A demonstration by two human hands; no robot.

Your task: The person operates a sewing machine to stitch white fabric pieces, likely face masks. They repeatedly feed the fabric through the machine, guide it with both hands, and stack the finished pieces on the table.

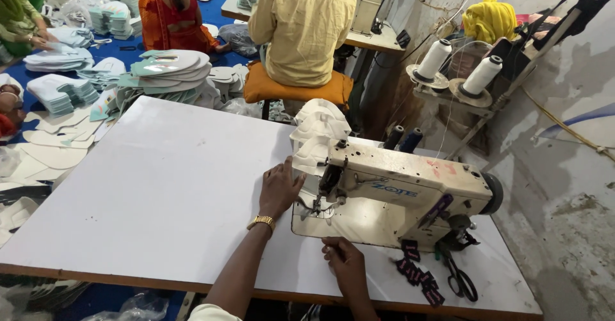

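Both hands are laid flat: left hand [279, 189] presses a light, floppy white fabric piece [312, 156] beside the sewing machine [400, 189]; right hand [343, 260] rests open nearer, grasping nothing.

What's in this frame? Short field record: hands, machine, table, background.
left hand: left hand flat on the white piece by the needle, gold watch on wrist
right hand: right hand at the near edge of the machine bed
machine: cream sewing machine
table: white table; scissors and dark labels near right corner
behind: stacked white pieces; two thread cones; person in yellow shirt seated
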